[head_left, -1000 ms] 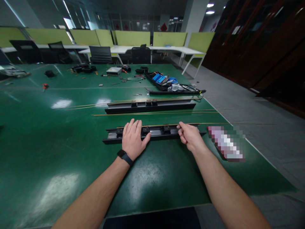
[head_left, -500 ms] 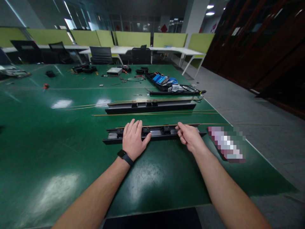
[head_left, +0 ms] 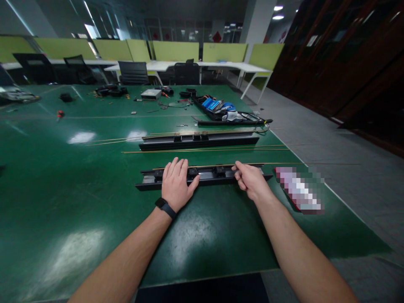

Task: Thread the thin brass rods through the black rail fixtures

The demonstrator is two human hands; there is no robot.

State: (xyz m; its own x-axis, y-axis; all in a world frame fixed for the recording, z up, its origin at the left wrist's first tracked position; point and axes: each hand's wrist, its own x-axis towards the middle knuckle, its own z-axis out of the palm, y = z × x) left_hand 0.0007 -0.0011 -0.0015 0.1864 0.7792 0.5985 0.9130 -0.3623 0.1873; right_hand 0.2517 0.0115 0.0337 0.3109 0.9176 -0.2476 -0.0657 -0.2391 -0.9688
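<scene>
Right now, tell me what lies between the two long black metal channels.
In the head view, thin straight gold-coloured rods lie on the green tabletop between near channel and far channel.

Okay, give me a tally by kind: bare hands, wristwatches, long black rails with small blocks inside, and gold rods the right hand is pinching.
Hands: 2, left hand and right hand
Wristwatch: 1
Black rails: 2, near rail and far rail
Pinched gold rod: 1
Total: 6

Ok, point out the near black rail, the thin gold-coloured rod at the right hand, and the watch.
Near black rail (head_left: 217, 182): head view, front wall.
Thin gold-coloured rod (head_left: 279, 163): head view, stretch right of the hand.
Watch (head_left: 160, 203): head view, dark face.
</scene>
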